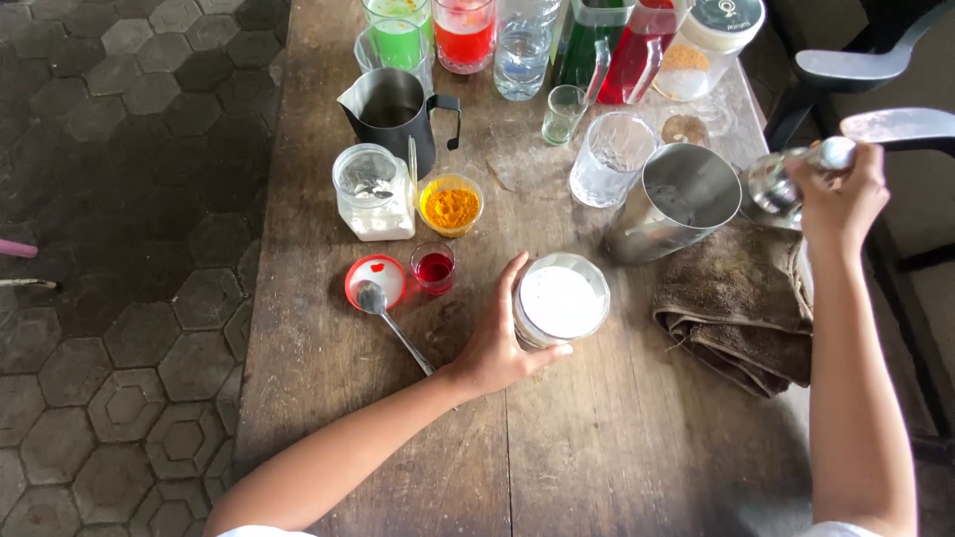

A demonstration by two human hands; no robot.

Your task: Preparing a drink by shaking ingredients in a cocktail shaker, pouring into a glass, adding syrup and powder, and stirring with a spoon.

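Glass of white liquid (562,301) mid-surface, steadied by the left hand (494,343) wrapped round it; right hand (844,189) closed on a steel shaker (791,179) past the right edge.

A round white lidded tub (724,22) with a small dark emblem on its top stood at the table's far right edge, beside the red bottle (642,45). No other label, sign or screen showed anywhere.
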